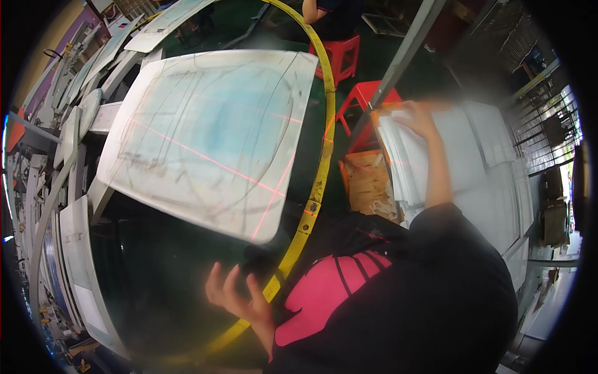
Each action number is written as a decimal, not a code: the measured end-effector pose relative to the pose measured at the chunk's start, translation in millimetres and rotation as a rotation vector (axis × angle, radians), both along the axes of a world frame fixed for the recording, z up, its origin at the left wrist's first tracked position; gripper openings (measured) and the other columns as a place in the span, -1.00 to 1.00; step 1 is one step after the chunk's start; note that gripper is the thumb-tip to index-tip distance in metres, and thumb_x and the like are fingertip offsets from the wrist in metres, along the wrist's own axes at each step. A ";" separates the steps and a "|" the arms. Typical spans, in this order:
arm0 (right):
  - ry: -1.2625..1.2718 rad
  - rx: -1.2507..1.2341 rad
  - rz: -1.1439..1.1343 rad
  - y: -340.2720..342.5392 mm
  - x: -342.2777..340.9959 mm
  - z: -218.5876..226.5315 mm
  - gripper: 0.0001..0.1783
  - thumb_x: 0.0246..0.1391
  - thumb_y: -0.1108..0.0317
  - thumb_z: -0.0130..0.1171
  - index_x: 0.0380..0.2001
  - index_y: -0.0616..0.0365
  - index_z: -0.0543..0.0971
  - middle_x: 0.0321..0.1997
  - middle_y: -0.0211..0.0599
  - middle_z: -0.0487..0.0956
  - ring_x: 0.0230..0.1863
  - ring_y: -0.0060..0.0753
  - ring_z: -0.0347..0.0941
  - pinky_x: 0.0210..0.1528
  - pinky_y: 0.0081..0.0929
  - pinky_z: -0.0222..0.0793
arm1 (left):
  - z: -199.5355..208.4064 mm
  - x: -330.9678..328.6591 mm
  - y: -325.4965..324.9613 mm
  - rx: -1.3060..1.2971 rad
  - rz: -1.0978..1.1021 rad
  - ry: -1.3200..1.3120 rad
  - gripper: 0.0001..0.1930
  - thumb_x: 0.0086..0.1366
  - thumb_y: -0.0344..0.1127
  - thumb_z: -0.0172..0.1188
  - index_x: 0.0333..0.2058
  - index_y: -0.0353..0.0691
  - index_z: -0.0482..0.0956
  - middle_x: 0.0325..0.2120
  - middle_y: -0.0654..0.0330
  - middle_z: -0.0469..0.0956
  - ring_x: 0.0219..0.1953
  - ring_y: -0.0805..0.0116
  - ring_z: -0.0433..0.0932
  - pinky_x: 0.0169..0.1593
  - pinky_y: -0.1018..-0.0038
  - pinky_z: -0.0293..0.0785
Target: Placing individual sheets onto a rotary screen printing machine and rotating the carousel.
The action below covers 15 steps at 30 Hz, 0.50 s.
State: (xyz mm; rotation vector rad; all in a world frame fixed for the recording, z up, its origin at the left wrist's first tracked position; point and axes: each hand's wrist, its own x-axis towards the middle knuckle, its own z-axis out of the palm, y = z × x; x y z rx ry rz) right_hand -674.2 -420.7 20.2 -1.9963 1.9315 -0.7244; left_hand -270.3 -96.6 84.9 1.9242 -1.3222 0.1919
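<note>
My left hand [240, 300] is raised over the yellow rail at the lower middle. Its fingers are spread and it holds nothing. My right hand [418, 119] reaches out to the far left corner of a stack of white sheets [461, 146], its fingers bent over the edge and closed on a sheet there. Whether the sheets are cloth or paper I cannot tell. In front of me, left of the stack, lies a pale flat printing board [205, 137] with rounded corners, a bluish middle and worn dark outlines. Thin red laser lines cross it.
A curved yellow rail [321, 181] runs between me and the board. More boards [84, 268] and metal arms crowd the left side. Red stools [336, 56] stand beyond the rail, near another person's arm [311, 11]. A grey post [405, 53] slants beside the stack.
</note>
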 end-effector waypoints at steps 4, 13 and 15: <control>0.133 0.040 0.068 -0.3 1.5 -4.8 -0.52 -0.36 0.12 0.27 -0.26 0.02 0.50 -0.19 -0.36 0.51 -0.09 -0.25 0.38 0.20 0.03 -0.27 | -4.2 -1.9 -1.1 0.011 -0.050 0.041 -0.77 0.01 -0.48 0.07 -0.28 -0.22 0.42 -0.04 0.10 0.31 0.04 0.13 0.12 0.05 0.27 0.02; 0.087 0.077 0.046 -0.7 -2.2 -2.0 -0.61 -0.32 0.19 0.22 -0.29 0.01 0.54 -0.21 -0.35 0.53 -0.09 -0.25 0.38 0.21 0.02 -0.28 | -1.7 -11.6 -6.0 0.004 -0.070 0.123 -0.79 0.03 -0.46 0.07 -0.28 -0.22 0.42 -0.05 0.06 0.31 0.06 0.13 0.12 0.08 0.27 -0.01; 0.076 0.059 0.059 1.9 3.2 5.6 -0.62 -0.31 0.21 0.20 -0.29 0.01 0.54 -0.21 -0.35 0.53 -0.09 -0.25 0.38 0.22 0.01 -0.27 | -3.5 -11.1 -4.0 0.005 -0.065 0.133 -0.79 0.04 -0.45 0.07 -0.28 -0.22 0.42 -0.05 0.06 0.31 0.06 0.13 0.12 0.08 0.27 -0.01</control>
